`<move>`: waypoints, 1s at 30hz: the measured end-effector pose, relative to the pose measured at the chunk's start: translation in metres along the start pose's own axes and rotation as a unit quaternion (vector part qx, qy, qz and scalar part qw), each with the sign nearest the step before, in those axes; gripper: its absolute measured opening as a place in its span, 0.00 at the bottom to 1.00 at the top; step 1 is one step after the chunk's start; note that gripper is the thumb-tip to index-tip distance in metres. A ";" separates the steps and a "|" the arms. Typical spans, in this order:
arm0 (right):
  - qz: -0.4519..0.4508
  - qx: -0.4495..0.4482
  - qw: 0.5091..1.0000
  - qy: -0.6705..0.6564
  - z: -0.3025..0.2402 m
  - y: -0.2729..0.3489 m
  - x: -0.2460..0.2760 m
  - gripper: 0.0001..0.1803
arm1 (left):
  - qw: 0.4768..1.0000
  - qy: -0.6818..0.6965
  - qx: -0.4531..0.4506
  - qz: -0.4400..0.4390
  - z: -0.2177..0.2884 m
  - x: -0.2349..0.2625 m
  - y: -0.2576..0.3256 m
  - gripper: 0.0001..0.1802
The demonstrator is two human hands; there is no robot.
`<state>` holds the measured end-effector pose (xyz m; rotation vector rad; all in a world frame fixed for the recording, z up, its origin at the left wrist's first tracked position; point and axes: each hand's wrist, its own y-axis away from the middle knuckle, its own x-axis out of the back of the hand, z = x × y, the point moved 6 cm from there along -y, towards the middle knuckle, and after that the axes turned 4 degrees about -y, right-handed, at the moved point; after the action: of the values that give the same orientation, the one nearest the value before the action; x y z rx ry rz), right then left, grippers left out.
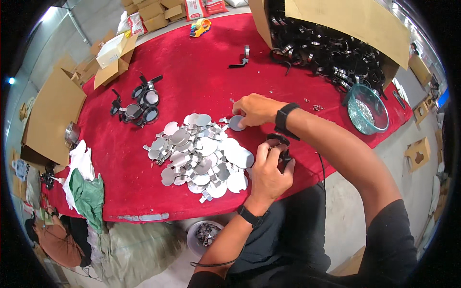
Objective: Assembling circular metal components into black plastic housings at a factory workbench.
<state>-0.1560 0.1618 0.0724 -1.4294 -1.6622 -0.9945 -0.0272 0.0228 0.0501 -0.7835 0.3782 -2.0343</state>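
Note:
My right hand [257, 110] reaches over the table, its fingers closed on the edge of a round silver metal disc [236, 123]. That disc lies at the right side of a loose heap of similar tabbed metal discs [204, 158]. Closer to my body, my left hand [272, 170] is wrapped round a black ring-shaped part [277, 140]; the fingers hide much of it. Several black parts with metal discs in them [144, 103] sit together left of the heap. One black and silver ring part [246, 56] rests alone farther back.
A cardboard box [331, 12] full of black ring parts stands at the back right of the red-covered table [192, 67]. Near it are a teal bowl [367, 113] of small metal pieces and a tape dispenser [200, 28]. White and green cloths [86, 189] hang at the left.

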 end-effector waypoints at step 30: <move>0.399 -0.072 0.914 -0.002 0.028 0.226 -0.016 0.11 | 0.995 0.048 0.079 -0.028 -0.040 -0.012 0.004 0.23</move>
<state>0.0694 0.1995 0.0678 -1.9622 -0.8464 -0.6333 -0.0459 0.0293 0.0135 -0.6083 0.2476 -2.1298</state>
